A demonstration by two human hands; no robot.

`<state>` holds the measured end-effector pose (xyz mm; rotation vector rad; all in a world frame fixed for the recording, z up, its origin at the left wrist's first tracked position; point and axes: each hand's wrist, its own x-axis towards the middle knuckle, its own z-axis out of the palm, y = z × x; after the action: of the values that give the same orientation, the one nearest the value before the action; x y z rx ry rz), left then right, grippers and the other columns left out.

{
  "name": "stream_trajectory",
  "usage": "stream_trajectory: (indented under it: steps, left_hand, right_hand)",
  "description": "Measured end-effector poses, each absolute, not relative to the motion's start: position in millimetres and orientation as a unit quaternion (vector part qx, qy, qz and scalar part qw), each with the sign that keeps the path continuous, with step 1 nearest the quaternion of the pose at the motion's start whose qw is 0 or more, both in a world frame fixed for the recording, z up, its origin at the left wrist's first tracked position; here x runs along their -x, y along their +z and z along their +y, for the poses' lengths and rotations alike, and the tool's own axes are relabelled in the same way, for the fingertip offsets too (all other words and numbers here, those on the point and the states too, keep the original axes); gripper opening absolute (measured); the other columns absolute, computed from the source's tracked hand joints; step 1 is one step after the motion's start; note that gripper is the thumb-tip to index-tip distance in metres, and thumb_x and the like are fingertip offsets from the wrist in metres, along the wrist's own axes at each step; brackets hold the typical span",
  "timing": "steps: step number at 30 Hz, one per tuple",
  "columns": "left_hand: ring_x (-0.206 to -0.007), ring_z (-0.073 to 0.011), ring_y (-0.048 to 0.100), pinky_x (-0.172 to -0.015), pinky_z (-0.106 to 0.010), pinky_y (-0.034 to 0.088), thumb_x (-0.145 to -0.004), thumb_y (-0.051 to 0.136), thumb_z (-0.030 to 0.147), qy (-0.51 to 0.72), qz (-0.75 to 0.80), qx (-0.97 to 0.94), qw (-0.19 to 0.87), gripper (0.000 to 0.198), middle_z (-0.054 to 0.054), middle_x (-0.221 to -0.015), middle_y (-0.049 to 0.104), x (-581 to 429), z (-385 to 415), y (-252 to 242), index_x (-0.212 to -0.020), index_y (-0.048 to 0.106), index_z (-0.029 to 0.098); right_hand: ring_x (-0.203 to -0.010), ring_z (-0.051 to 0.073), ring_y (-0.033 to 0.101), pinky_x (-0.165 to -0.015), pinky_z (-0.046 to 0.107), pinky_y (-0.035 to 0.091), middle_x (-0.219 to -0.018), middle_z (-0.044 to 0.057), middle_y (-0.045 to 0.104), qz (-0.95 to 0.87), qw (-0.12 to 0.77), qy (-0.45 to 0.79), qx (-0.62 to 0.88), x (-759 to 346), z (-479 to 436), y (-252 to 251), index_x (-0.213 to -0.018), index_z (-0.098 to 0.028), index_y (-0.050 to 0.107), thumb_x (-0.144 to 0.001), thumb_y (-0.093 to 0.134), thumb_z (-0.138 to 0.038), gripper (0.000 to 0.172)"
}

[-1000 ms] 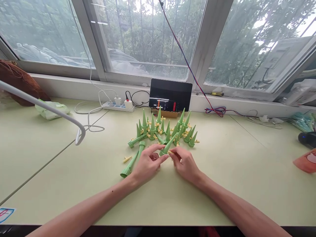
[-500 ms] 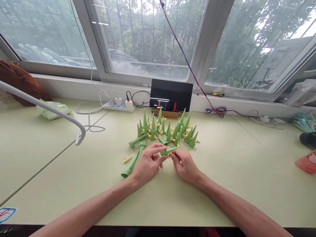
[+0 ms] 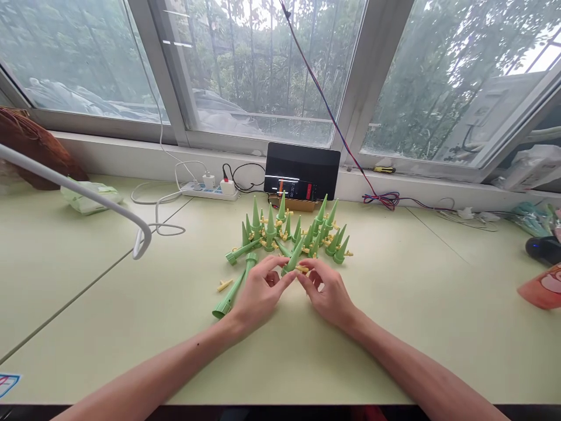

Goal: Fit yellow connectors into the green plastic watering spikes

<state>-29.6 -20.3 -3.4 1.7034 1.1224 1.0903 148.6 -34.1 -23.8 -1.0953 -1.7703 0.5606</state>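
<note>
My left hand (image 3: 265, 286) grips a green plastic watering spike (image 3: 293, 258) by its wide base, the pointed end tilted up and to the right. On the spike's right side, my right hand (image 3: 326, 289) pinches a small yellow valve (image 3: 302, 269) that meets the spike near its base. Just beyond my hands stands a cluster of similar green spikes (image 3: 270, 228), many with yellow valves on their sides. Left of my left hand lie loose green spikes (image 3: 225, 305), and a single yellow valve (image 3: 225, 285) rests beside them.
A black tablet (image 3: 302, 169) leans at the back on a cardboard stand. Left of it sits a white power strip (image 3: 210, 190) with cables. A white curved bar (image 3: 87, 190) crosses the left side. A reddish cup-like object (image 3: 541, 289) is at the far right.
The held spike has turned from lying nearly flat, pointing right, to tilting upward. The yellow valve at its side now shows between my right fingers.
</note>
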Motion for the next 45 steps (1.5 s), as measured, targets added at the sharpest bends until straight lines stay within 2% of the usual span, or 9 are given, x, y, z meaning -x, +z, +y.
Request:
stream_trajectory:
  steps: [3,6,13,19,22,26,29,32,45]
  left_hand:
    - [-0.049,-0.0089,0.037,-0.047,-0.023,0.032,-0.086,0.065,0.049,0.422,0.46,-0.672,0.398,0.035,0.005,-0.062,0.048,30.9,-20.7,-3.2,-0.102,0.064,0.017]
    - [-0.051,-0.0099,0.035,-0.048,-0.023,0.03,-0.088,0.064,0.05,0.418,0.461,-0.668,0.409,0.035,0.006,-0.058,0.043,31.9,-20.3,-4.5,-0.1,0.064,0.018]
    - [-0.049,-0.0098,0.038,-0.046,-0.023,0.03,-0.089,0.06,0.052,0.411,0.445,-0.67,0.429,0.035,0.003,-0.061,0.05,31.8,-19.6,-4.7,-0.09,0.064,0.017]
    - [-0.048,-0.0101,0.036,-0.045,-0.023,0.029,-0.089,0.061,0.051,0.406,0.437,-0.686,0.417,0.034,0.006,-0.053,0.041,33.3,-19.1,-5.4,-0.089,0.065,0.018]
    - [-0.048,-0.0102,0.039,-0.045,-0.022,0.032,-0.088,0.064,0.049,0.408,0.436,-0.689,0.411,0.032,0.006,-0.054,0.042,34.1,-18.7,-7.7,-0.093,0.064,0.018]
    - [-0.048,-0.0094,0.044,-0.045,-0.023,0.037,-0.087,0.065,0.048,0.41,0.426,-0.693,0.412,0.033,0.003,-0.064,0.053,33.9,-17.9,-12.0,-0.099,0.066,0.017]
    - [-0.048,-0.0077,0.048,-0.044,-0.023,0.042,-0.087,0.066,0.047,0.416,0.415,-0.695,0.415,0.036,-0.002,-0.084,0.062,32.8,-17.2,-14.1,-0.104,0.068,0.016]
    - [-0.047,-0.0058,0.052,-0.042,-0.023,0.045,-0.086,0.067,0.047,0.416,0.402,-0.694,0.429,0.037,-0.005,-0.1,0.062,31.7,-17.0,-14.2,-0.106,0.068,0.017]
    - [-0.048,-0.0031,0.052,-0.044,-0.021,0.05,-0.087,0.069,0.035,0.428,0.363,-0.691,0.455,0.025,-0.003,-0.104,0.058,31.6,-16.6,-13.5,-0.108,0.073,0.022]
  right_hand:
    - [-0.063,0.014,0.061,-0.054,0.026,0.051,-0.102,0.01,0.069,-0.731,0.473,0.215,0.442,-148.3,-35.5,-23.4,-0.111,-0.017,0.06,-0.096,0.056,-0.035,0.024]
    - [-0.064,0.014,0.062,-0.053,0.026,0.05,-0.099,0.01,0.07,-0.737,0.471,0.202,0.442,-148.8,-35.7,-24.0,-0.109,-0.017,0.062,-0.097,0.055,-0.035,0.022]
    - [-0.061,0.014,0.062,-0.053,0.026,0.049,-0.086,0.007,0.07,-0.743,0.472,0.195,0.432,-150.5,-34.3,-24.8,-0.102,-0.018,0.064,-0.099,0.052,-0.036,0.021]
    - [-0.057,0.014,0.059,-0.054,0.026,0.046,-0.074,0.003,0.066,-0.743,0.472,0.207,0.428,-150.7,-33.6,-25.9,-0.094,-0.019,0.063,-0.099,0.051,-0.036,0.022]
    - [-0.054,0.013,0.056,-0.054,0.026,0.044,-0.069,0.001,0.063,-0.736,0.474,0.223,0.428,-151.1,-33.1,-27.8,-0.091,-0.019,0.061,-0.099,0.051,-0.035,0.021]
    - [-0.053,0.013,0.054,-0.054,0.025,0.043,-0.068,0.001,0.061,-0.726,0.48,0.242,0.429,-151.8,-32.7,-30.3,-0.085,-0.02,0.057,-0.1,0.048,-0.034,0.023]
    - [-0.051,0.012,0.051,-0.053,0.025,0.041,-0.064,-0.001,0.057,-0.724,0.48,0.238,0.434,-151.9,-33.0,-31.0,-0.078,-0.021,0.052,-0.101,0.045,-0.033,0.026]
    - [-0.049,0.012,0.047,-0.054,0.026,0.038,-0.058,-0.003,0.052,-0.724,0.481,0.225,0.44,-151.9,-33.2,-30.6,-0.074,-0.022,0.048,-0.101,0.043,-0.03,0.028]
    - [-0.046,0.011,0.039,-0.05,0.025,0.032,-0.053,-0.005,0.044,-0.721,0.47,0.263,0.436,-152.4,-30.4,-34.2,-0.074,-0.021,0.044,-0.102,0.039,-0.031,0.03]
